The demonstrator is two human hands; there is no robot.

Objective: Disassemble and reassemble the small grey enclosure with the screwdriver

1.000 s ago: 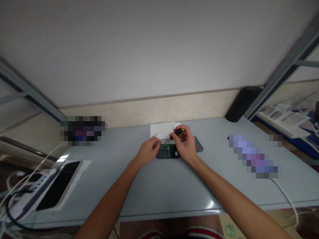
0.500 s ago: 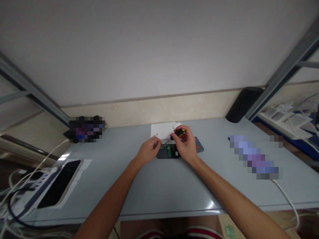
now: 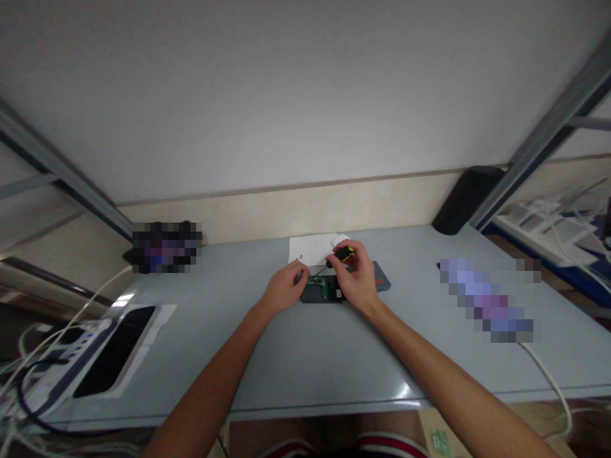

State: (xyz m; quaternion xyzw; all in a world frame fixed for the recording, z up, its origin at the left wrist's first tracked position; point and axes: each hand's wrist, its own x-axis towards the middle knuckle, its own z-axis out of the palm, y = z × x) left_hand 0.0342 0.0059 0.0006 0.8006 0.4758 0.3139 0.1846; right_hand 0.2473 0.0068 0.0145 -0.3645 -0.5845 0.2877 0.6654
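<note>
My right hand (image 3: 356,277) is closed round a black and yellow screwdriver (image 3: 344,254), its thin shaft slanting down to the left. Below the tip lies an opened dark device (image 3: 319,294) with a green circuit board (image 3: 325,286) showing. At the device's left end, the fingers of my left hand (image 3: 287,286) are pinched on its edge. A grey panel with an orange mark (image 3: 382,278) lies partly hidden behind my right hand. On the white paper (image 3: 305,245) behind the device sit a few tiny dark specks, too small to name.
A phone (image 3: 117,350) lies on paper at the left, beside a white power strip (image 3: 79,356) with cables. At the back right stands a black cylinder (image 3: 468,200). Blurred-out items lie at the back left and on the right, the right one with a white cable (image 3: 548,378).
</note>
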